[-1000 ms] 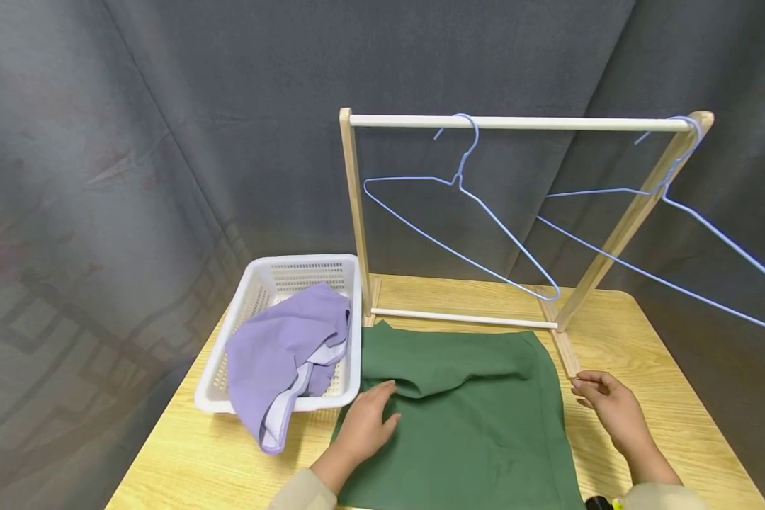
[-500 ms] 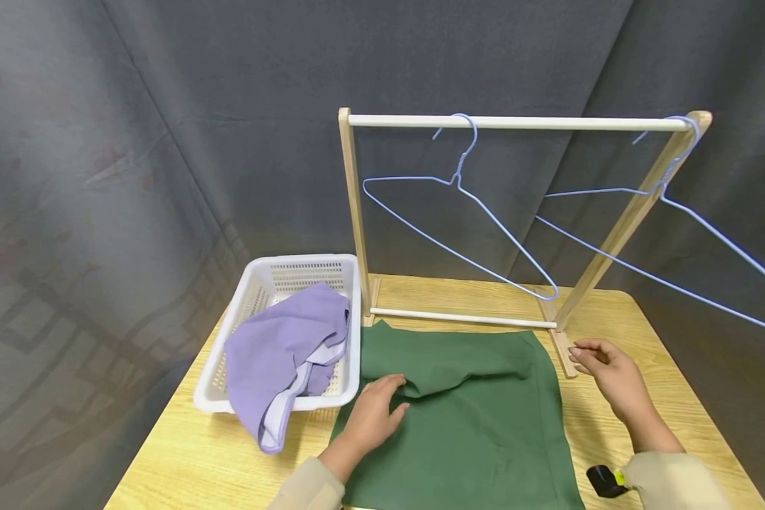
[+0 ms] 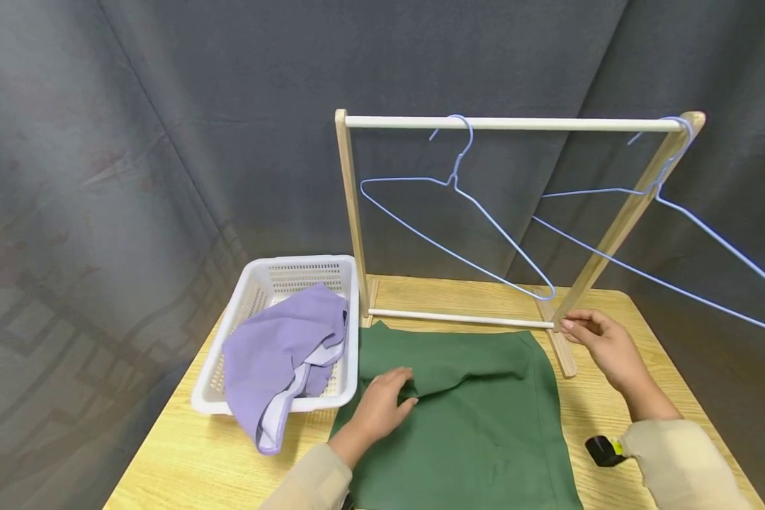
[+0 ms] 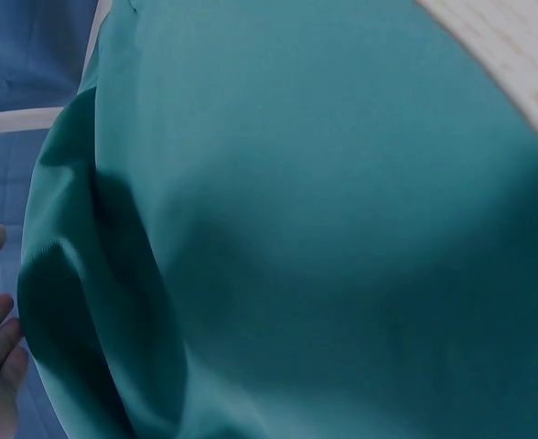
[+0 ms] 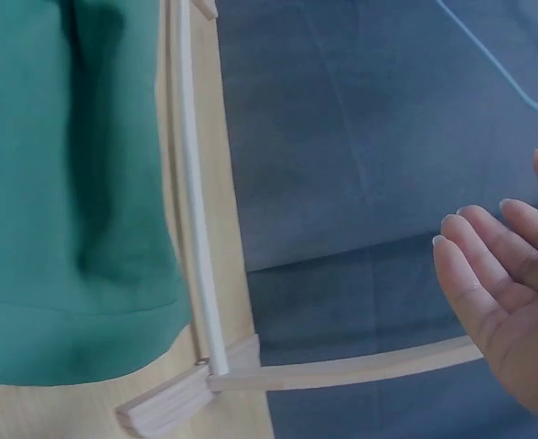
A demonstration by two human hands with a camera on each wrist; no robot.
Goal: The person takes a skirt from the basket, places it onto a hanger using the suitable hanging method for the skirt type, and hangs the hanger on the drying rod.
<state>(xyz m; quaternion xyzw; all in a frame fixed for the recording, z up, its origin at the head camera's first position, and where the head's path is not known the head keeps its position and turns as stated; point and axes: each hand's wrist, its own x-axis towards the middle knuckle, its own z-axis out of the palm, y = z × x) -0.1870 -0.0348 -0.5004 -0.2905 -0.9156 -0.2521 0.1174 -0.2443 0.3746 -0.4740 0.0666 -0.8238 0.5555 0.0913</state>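
A pale wood-grained tabletop [image 3: 172, 460] with a rounded far corner stands before a creased grey curtain [image 3: 280, 71]. The green cloth [image 3: 465, 432] lies across it, in front of the rack [image 3: 529, 124] with its hangers [image 3: 454, 173] and right of the basket [image 3: 351, 333]. The left hand [image 3: 379, 409] is over the cloth's left part, grip relaxed; the right hand [image 3: 602, 347], thumb spread from extended fingers, is by the rack's right post.

No text or label can be read.
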